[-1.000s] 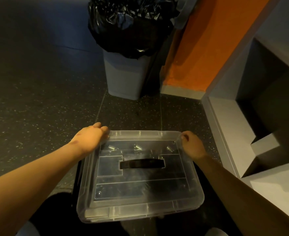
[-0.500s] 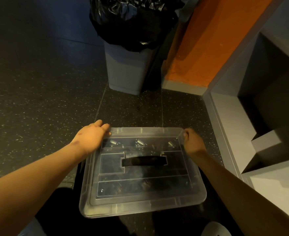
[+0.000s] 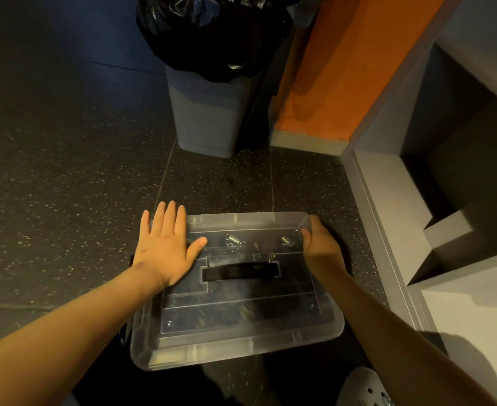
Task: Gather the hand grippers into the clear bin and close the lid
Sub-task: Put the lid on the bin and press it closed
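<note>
Clear lid (image 3: 241, 335) held at far corners
The left hand (image 3: 165, 250) is laid flat on it, fingers straight; the right corner is gripped by the curled right hand (image 3: 320, 247).

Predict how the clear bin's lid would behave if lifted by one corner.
The clear lid looks thin and broad, so it would probably flex somewhat. Its smooth, glossy plastic may slip under the flat left hand. It likely feels light for its size.
</note>
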